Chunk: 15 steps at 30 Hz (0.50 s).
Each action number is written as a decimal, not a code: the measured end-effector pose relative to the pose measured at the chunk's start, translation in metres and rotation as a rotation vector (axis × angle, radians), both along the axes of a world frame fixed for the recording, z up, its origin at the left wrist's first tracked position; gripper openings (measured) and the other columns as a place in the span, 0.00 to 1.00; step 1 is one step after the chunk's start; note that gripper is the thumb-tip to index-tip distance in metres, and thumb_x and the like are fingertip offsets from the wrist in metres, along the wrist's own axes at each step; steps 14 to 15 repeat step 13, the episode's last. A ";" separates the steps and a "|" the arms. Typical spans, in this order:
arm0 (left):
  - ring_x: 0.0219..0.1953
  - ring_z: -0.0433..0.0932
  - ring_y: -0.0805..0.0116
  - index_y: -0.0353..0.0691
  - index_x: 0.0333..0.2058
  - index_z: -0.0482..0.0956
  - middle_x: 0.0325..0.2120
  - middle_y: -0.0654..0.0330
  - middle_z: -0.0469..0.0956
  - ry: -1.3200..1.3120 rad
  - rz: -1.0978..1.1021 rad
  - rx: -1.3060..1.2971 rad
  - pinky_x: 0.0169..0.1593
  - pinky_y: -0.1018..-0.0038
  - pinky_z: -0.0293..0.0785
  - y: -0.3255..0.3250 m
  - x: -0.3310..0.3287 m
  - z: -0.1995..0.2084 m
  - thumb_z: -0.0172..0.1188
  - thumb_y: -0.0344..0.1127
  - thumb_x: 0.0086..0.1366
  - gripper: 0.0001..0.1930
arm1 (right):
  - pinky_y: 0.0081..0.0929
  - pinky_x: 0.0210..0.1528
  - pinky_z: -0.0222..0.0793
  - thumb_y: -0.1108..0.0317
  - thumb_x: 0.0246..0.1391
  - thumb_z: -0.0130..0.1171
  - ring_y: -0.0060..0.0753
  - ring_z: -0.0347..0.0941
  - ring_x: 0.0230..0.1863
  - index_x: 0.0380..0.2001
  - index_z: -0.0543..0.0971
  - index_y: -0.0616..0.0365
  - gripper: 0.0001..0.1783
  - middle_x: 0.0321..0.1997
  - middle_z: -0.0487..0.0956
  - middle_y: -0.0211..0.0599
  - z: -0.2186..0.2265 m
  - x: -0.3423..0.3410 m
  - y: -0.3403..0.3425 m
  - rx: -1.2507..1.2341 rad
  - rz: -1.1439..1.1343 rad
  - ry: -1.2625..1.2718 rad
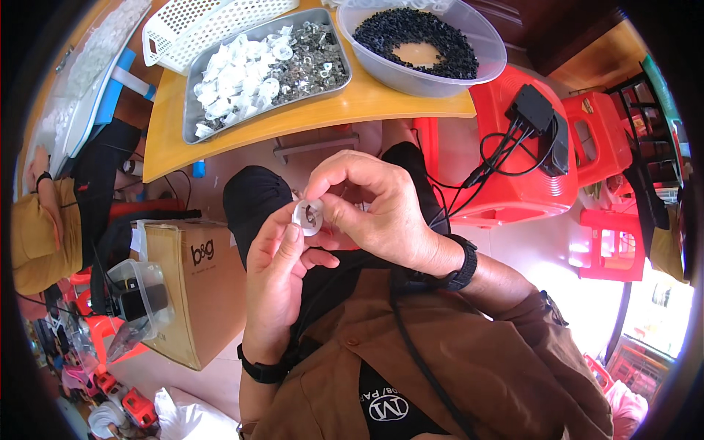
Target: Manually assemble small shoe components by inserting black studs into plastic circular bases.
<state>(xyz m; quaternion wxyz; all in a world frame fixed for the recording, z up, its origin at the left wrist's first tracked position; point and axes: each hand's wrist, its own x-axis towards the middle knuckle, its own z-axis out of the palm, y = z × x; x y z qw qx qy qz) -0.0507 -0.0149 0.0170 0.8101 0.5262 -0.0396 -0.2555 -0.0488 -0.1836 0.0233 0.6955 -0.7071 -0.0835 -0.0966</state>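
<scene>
A small white plastic ring-shaped part (298, 217) sits between my two hands above my lap. My left hand (275, 257) pinches its lower edge between thumb and fingers. From the right, my right hand (385, 209) has its thumb and forefinger closed at the ring's upper right edge. Something small and darker shows inside the ring, too small to name. On the table beyond my hands, a metal tray (192, 110) bears a heap of white plastic parts (238, 77) and, beside it, a heap of small metallic-looking pieces (312, 59).
The yellow table (381, 110) also holds a translucent tub (491, 62) of small black pieces and a white perforated basket (165, 40). A cardboard box (209, 293) stands at left. Red stools (506, 198) with black cables and adapters (532, 110) are at right. Another person (44, 220) sits far left.
</scene>
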 end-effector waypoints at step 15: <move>0.38 0.79 0.66 0.35 0.54 0.66 0.38 0.56 0.77 0.046 -0.045 -0.082 0.36 0.73 0.78 -0.004 0.002 0.001 0.43 0.44 0.71 0.20 | 0.18 0.25 0.73 0.83 0.45 0.58 0.23 0.76 0.27 0.29 0.77 0.61 0.07 0.32 0.76 0.34 -0.002 -0.001 0.004 -0.043 -0.150 -0.270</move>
